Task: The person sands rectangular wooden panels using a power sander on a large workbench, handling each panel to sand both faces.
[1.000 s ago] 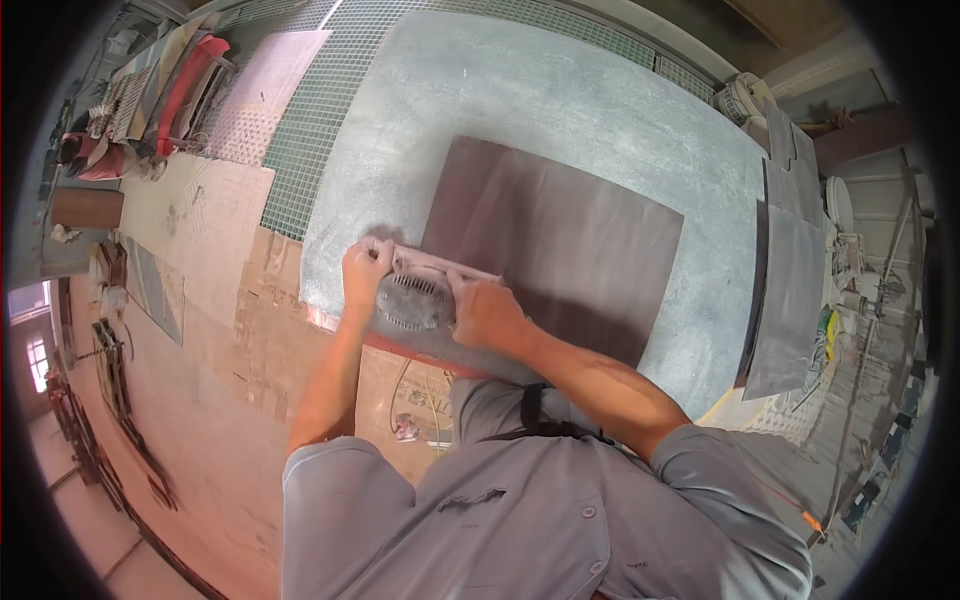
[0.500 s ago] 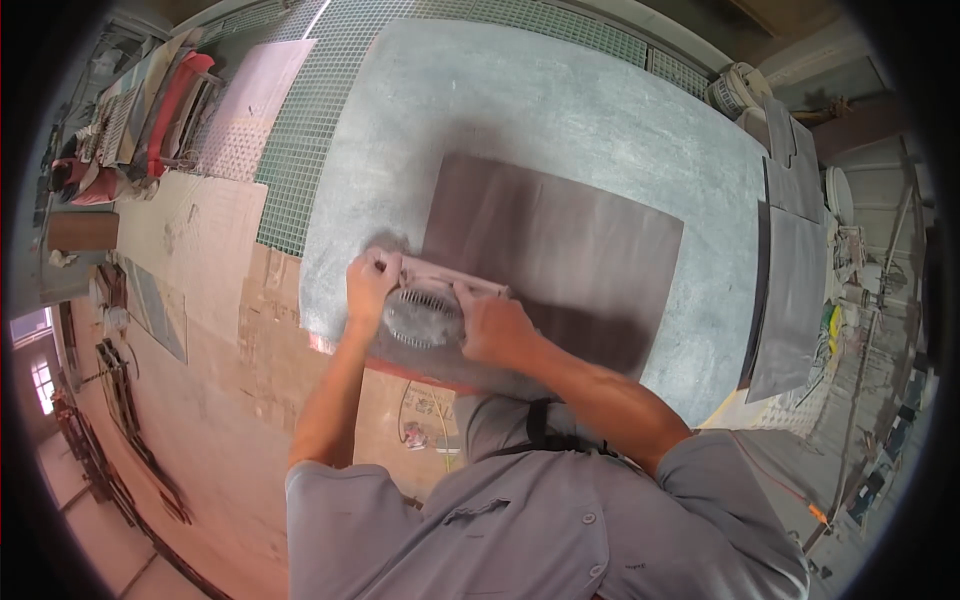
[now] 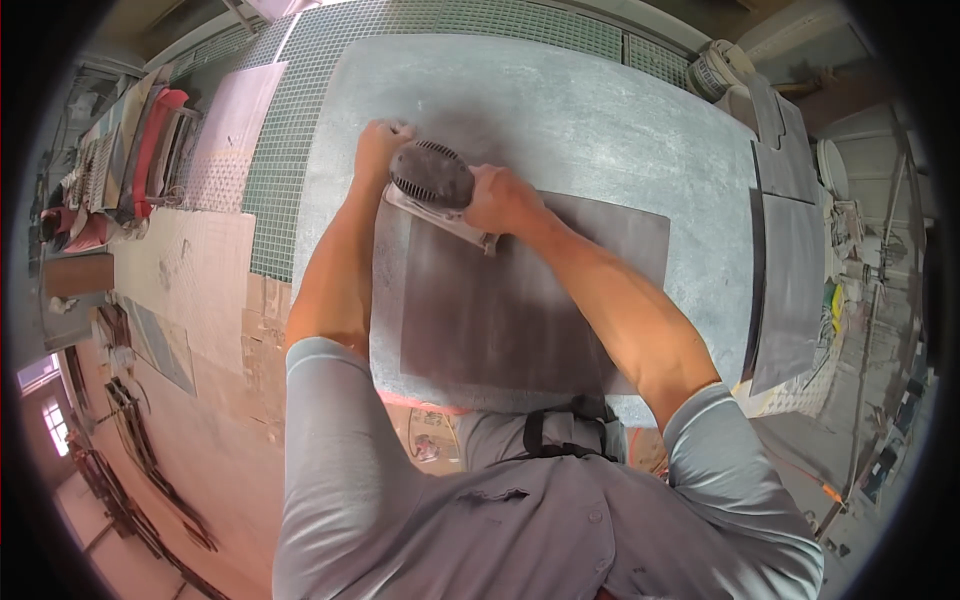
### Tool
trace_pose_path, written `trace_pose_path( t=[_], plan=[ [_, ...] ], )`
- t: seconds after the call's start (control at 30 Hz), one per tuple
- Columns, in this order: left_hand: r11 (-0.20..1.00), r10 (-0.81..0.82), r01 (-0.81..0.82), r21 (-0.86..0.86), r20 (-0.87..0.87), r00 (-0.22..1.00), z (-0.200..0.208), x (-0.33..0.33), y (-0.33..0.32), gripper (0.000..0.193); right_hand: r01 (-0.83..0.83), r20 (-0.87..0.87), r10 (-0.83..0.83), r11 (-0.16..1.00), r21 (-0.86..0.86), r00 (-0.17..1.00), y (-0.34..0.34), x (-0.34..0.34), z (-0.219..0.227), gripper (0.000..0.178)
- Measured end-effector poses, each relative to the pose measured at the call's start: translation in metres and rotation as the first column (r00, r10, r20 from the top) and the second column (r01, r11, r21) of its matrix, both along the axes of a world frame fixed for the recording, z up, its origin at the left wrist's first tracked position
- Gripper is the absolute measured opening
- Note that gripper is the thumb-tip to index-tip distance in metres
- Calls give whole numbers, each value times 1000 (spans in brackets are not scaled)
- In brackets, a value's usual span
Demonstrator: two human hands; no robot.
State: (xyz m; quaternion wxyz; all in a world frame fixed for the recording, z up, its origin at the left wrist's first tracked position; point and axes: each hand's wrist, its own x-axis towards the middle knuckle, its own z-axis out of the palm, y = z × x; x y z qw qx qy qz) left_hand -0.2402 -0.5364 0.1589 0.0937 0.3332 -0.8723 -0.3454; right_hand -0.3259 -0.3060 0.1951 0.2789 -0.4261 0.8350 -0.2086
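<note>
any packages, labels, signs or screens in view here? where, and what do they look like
None that can be made out.
The hand sander under the left hand and right hand is dark grey on a pale base, with no label visible.
Flattened brown cardboard lies on the floor left of the grey table; any print is unreadable.

A slab (image 3: 540, 300) lies flat on the table (image 3: 560, 110), toward its near edge. A sander (image 3: 432, 180) sits on the slab's far corner at ten o'clock, with the left hand (image 3: 380, 145) at its nine o'clock and the right hand (image 3: 500, 197) at its three o'clock. More slabs (image 3: 790, 280) lie at the table's three o'clock. A grating (image 3: 290, 120) runs along its nine o'clock side.
</note>
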Motion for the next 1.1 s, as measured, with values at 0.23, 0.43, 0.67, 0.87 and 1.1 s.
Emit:
trace_pose_path(
  t=[0.23,0.43,0.67,0.87,1.1],
  plan=[
    [990,133,-135,-31,-72,989,0,95,65,35,-124,47,120,989,84,992,54,69,15,42],
    [967,239,-232,101,-67,969,1,249,136,32,-227,61,239,961,-157,969,118,188,-3,58],
    [956,226,-220,195,-10,974,-1,281,237,29,-258,214,256,966,-18,943,220,207,15,83],
    [981,-84,61,184,120,989,8,155,423,28,-173,202,95,893,415,975,396,114,55,90],
    [967,-83,94,238,-53,995,20,95,548,18,-25,73,-9,893,450,997,520,79,39,94]
  ],
)
